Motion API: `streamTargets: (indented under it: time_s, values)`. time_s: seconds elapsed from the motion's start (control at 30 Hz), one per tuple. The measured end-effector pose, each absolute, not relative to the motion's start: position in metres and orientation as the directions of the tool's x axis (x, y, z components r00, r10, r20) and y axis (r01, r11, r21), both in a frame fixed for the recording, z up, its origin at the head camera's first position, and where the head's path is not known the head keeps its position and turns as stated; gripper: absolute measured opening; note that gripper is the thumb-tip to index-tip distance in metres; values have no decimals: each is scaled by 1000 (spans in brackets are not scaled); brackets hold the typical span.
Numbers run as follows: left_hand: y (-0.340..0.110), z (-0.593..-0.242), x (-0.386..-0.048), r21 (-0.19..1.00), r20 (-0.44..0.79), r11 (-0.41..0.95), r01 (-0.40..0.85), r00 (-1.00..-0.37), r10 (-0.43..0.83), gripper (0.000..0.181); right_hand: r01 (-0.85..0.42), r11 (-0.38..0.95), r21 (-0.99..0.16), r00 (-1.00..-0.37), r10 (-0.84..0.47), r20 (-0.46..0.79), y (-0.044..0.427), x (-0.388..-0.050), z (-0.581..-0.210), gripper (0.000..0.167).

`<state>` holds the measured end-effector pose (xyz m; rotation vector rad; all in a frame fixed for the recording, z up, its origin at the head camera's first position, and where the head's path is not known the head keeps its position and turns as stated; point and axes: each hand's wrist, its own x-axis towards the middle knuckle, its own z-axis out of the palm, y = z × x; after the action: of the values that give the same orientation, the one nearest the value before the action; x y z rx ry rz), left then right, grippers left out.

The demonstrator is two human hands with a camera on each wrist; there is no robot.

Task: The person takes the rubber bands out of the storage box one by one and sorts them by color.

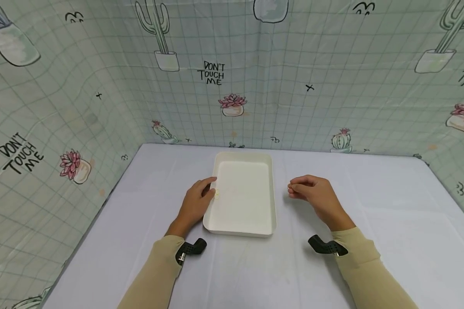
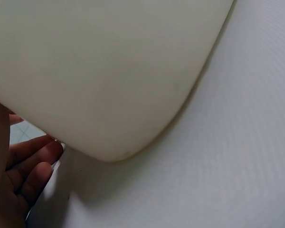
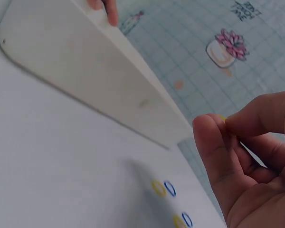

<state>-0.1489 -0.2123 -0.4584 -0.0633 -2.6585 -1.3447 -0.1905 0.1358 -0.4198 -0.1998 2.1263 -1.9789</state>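
Note:
A white rectangular tray [image 1: 243, 197] lies on the table in the head view. At its left side my left hand [image 1: 195, 201] holds the edge, thumb and index finger at the rim. Beside the left thumb a small pale yellowish thing [image 1: 217, 194] shows, too blurred to name. The left wrist view shows curled fingers [image 2: 35, 166] beneath the edge of the tray [image 2: 109, 71]. To the right of the tray, my right hand [image 1: 313, 193] is raised, thumb and fingertips together. Between them a sliver of a small yellow thing [image 3: 223, 117] shows; the fingers hide the rest.
In the right wrist view, yellow rings [image 3: 158, 187] and blue rings [image 3: 169, 188] appear in pairs on the white tabletop [image 3: 61, 166]. A patterned cloth [image 1: 286, 111] hangs behind and beside the table. Each wrist wears a black camera mount [image 1: 326, 246].

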Motion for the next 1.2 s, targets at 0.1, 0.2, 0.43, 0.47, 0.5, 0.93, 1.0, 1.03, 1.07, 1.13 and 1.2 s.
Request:
streamTargets:
  time_s: [0.1, 0.2, 0.43, 0.47, 0.5, 0.93, 1.0, 1.03, 1.07, 1.13, 1.2]
  values:
    - [-212, -459, -148, 798, 149, 595, 98, -988, -37, 39, 62, 95, -994, -970, -230, -83, 148, -189, -423, 34]
    - [-212, -460, -148, 797, 150, 596, 95, -988, -44, 39, 65, 99, -993, -975, -206, -85, 158, -191, -425, 34]
    - [-213, -461, -150, 798, 161, 594, 103, -986, -45, 39, 76, 199, -977, -981, -160, -109, 175, -193, -428, 39]
    - [-213, -461, -149, 797, 159, 595, 102, -986, -44, 39, 73, 241, -968, -983, -150, -111, 177, -193, -428, 38]
    - [-213, -461, -149, 796, 158, 597, 101, -987, -44, 39, 67, 283, -957, -984, -138, -110, 179, -193, -429, 37]
    - [-214, -459, -148, 792, 149, 604, 90, -988, -47, 40, -27, 622, -783, -996, -82, -31, 191, -196, -441, 19]
    - [-214, -458, -148, 793, 147, 602, 90, -988, -45, 39, -37, 649, -760, -997, -76, -17, 191, -197, -442, 17]
    - [-214, -458, -148, 794, 146, 601, 90, -988, -45, 39, -43, 665, -746, -997, -76, -10, 191, -197, -442, 17]
    - [-214, -458, -148, 796, 146, 599, 90, -988, -44, 39, -46, 679, -733, -997, -75, -7, 191, -197, -443, 17]
    - [-213, -458, -148, 799, 144, 594, 92, -989, -40, 39, -51, 703, -710, -997, -74, -2, 191, -196, -443, 18]
    - [-212, -458, -149, 801, 148, 590, 99, -988, -35, 39, -51, 716, -696, -997, -75, -3, 191, -196, -442, 18]
